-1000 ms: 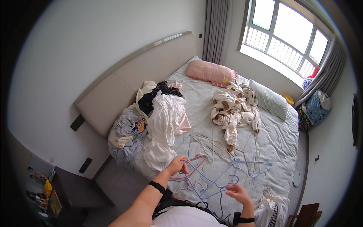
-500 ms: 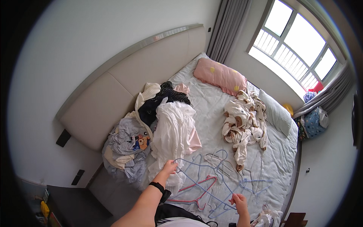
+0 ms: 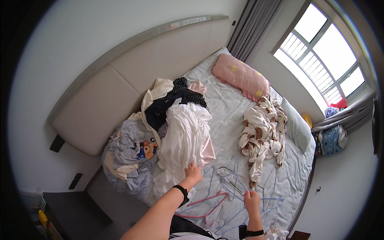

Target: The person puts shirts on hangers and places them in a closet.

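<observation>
My left hand point(image 3: 193, 173) is over the lower right part of a crumpled white garment point(image 3: 186, 132), its fingers loosely extended. It holds no hanger; whether the fingertips touch the cloth is hard to see. In my right hand point(image 3: 251, 200) is a light blue hanger point(image 3: 232, 205), gripped at one side above the bed. More hangers lie beneath and around it: a red hanger point(image 3: 210, 205), a white hanger point(image 3: 230, 182) and several blue ones, overlapping so that single outlines are hard to separate.
Left of the white garment is a grey-blue clothes heap point(image 3: 134, 156); dark clothing point(image 3: 160, 114) lies behind it. White-and-brown clothing point(image 3: 262, 132) rests on the bed's right side. A pink pillow point(image 3: 242, 77) and pale pillow point(image 3: 298, 124) line the far edge. The headboard point(image 3: 120, 68) stands left.
My left hand has let go of the blue hanger and moved up and right onto the white garment. My right hand, still on the hanger, has risen slightly. The view has shifted a little.
</observation>
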A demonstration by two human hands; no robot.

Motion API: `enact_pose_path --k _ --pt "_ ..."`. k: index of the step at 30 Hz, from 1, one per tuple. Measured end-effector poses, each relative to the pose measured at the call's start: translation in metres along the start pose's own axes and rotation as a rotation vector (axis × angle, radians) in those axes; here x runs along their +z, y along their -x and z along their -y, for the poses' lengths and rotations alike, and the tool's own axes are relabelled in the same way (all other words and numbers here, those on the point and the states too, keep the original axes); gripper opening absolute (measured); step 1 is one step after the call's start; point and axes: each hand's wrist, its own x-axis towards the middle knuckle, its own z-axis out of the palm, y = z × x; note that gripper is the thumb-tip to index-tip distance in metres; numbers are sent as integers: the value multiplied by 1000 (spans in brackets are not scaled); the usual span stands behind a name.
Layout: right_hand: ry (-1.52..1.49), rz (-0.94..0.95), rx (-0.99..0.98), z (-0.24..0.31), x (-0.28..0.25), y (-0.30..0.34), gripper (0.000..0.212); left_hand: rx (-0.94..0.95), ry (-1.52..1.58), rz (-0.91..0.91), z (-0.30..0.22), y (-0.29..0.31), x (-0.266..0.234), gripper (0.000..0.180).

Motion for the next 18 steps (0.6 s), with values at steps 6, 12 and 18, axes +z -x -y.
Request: enact_pose_path --k 6,12,18 --pt "-8 -12 60 -2 12 -39 30 -305 -12 -443 17 -76 -52 81" --pt "42 -44 -116 9 28 -45 29 -425 501 -301 77 -99 -34 49" --pt "-141 56 127 26 16 -75 30 -16 677 73 89 -2 22 33"
